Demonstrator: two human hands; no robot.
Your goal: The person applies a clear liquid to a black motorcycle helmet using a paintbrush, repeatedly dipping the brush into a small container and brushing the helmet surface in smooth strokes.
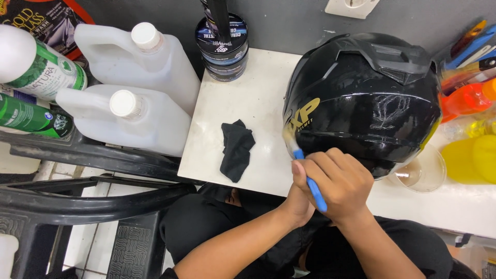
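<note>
Fingers of the right hand (335, 182) wrap a blue-handled brush (310, 183), its bristles touching the lower left side of the black helmet (361, 98) just above. The left hand (297, 204) sits tucked beneath, grip unclear. A black cloth (236, 149) lies on the white table (248, 98), left of the helmet.

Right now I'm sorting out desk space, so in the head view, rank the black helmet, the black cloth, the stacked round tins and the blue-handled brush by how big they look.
1. black helmet, by far the largest.
2. black cloth and stacked round tins: they look about alike, so I won't rank them.
3. blue-handled brush, though the right hand hides part of it.
</note>
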